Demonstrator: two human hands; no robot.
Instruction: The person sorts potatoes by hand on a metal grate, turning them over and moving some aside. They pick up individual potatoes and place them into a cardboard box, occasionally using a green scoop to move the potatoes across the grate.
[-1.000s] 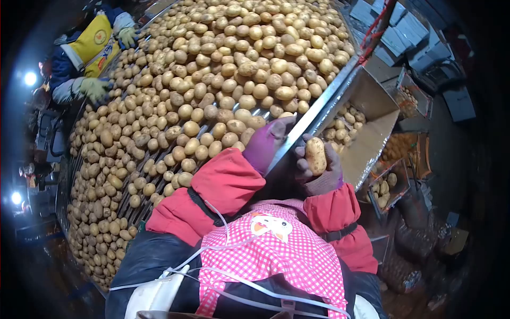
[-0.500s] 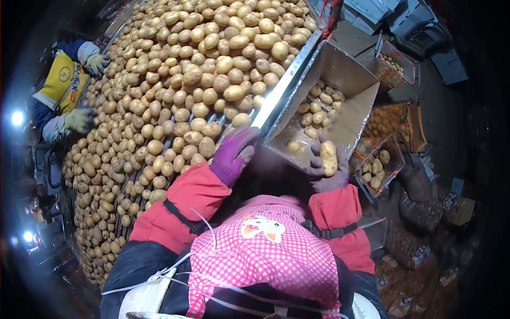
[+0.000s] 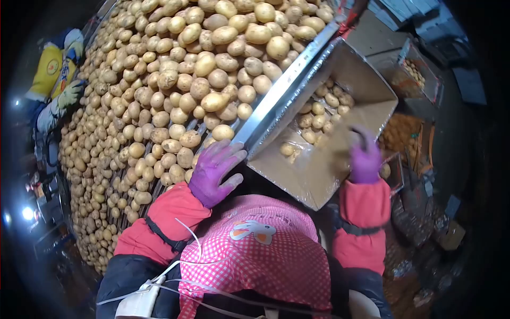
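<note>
My left hand, in a purple glove, lies with fingers stretched out at the near end of the metal rail, beside the potatoes on the sorting bed. To the right of that rail, a tilted cardboard box with a plastic lining holds several potatoes. My right hand, also gloved in purple, is by the box's right side, partly in front of a small crate. Its fingers are smeared by motion, and no potato shows in it.
Across the bed at the left, another person in pale gloves has hands near the potatoes. An orange-edged crate of potatoes and another lined container stand at the right. Filled bags lie lower right.
My right hand has moved right and up, and the potato it held no longer shows in it. My left hand has shifted left and down, fingers more spread. The whole view has shifted slightly.
</note>
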